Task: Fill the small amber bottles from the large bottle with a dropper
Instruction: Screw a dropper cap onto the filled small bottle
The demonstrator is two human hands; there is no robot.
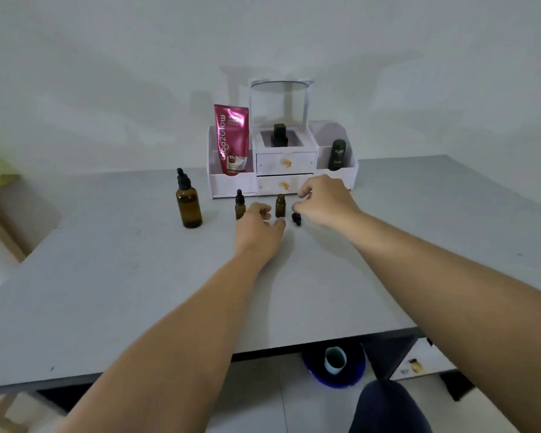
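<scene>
The large amber bottle (188, 205) stands at the left with its black dropper cap on. A small amber bottle (240, 205) with a dropper cap stands to its right. A second small amber bottle (280, 205) stands uncapped between my hands. Its black dropper cap (296, 219) lies on the table just right of it. My left hand (258, 225) rests on the table with loosely curled fingers, the thumb tip at the uncapped bottle's base, gripping nothing. My right hand (324, 200) hovers just above the loose cap, fingers loosely curled, thumb tip close over it.
A white cosmetics organiser (283, 170) with two drawers stands behind the bottles, holding a pink tube (231, 139), a dark square bottle (278, 135) and a dark roll-on (338, 154). The grey table (138, 276) reaches toward me. A blue bucket (334, 367) sits below.
</scene>
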